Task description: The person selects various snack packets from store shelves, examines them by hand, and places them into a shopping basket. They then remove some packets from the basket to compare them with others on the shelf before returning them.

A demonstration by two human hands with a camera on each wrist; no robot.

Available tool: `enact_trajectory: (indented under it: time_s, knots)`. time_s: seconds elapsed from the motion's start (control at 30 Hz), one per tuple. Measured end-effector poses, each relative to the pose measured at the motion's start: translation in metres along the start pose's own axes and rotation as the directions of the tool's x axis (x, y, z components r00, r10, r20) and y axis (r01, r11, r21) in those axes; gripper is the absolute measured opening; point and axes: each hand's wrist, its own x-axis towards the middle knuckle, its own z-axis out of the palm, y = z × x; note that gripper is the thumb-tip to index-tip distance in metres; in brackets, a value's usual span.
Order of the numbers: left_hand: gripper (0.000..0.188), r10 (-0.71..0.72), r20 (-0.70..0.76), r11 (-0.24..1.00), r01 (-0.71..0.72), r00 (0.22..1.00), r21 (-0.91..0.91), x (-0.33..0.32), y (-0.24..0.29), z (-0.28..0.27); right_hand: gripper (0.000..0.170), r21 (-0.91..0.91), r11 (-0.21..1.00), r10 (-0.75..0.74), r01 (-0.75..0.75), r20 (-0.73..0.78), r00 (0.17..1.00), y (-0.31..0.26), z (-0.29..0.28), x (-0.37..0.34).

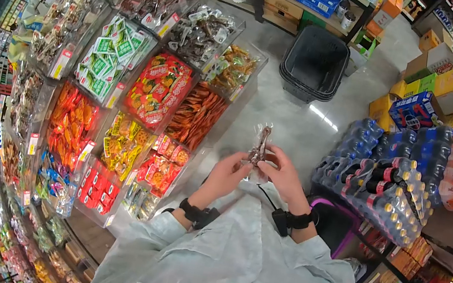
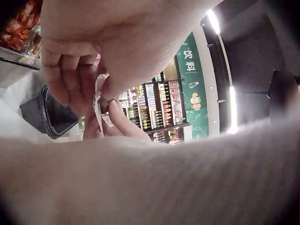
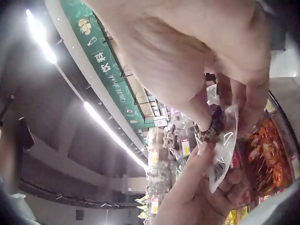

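In the head view, a clear plastic packet of dark brown meat snack [image 1: 262,142] is held in front of the shirt, its top end pointing away from the body. My left hand [image 1: 226,173] pinches the packet from the left side, thumb on top. From the other side my right hand [image 1: 284,179] pinches it too, the thumbs close together. The right wrist view shows the shiny wrapper edge [image 3: 227,147] between the fingers of both hands. Palm and fingers hide most of the packet [image 2: 99,98] in the left wrist view.
Tiered bins of wrapped snacks [image 1: 160,90] stand at the left. Stacked black baskets [image 1: 312,66] sit on the floor ahead. Shrink-wrapped bottle packs [image 1: 375,189] and cartons [image 1: 452,81] are piled at the right. A purple-edged black container [image 1: 333,224] stands by the right forearm.
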Motion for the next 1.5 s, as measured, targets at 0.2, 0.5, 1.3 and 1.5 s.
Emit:
enact_trajectory:
  time_s: [0.2, 0.5, 1.3, 1.5]
  knots:
    - [0.028, -0.057, 0.024, 0.981, 0.061, 0.998, -0.186, 0.058, 0.008, 0.006, 0.041, 0.104, 0.985, 0.144, -0.139, -0.038, 0.989, -0.015, -0.022, 0.038]
    - [0.025, 0.086, 0.048, 0.989, -0.08, 0.995, -0.127, 0.2, 0.014, -0.023, 0.039, -0.069, 0.989, 0.122, -0.128, -0.088, 0.989, -0.09, -0.049, 0.139]
    - [0.072, -0.391, -0.645, 0.799, -0.106, 0.656, -0.592, 0.333, 0.069, -0.152, 0.056, -0.529, 0.847, 0.334, -0.049, 0.459, 0.823, -0.189, 0.055, 0.518]
    - [0.058, -0.487, -0.694, 0.787, -0.078, 0.531, -0.612, 0.329, 0.064, -0.134, 0.067, -0.54, 0.836, 0.22, 0.097, 0.491, 0.843, -0.167, 0.072, 0.554]
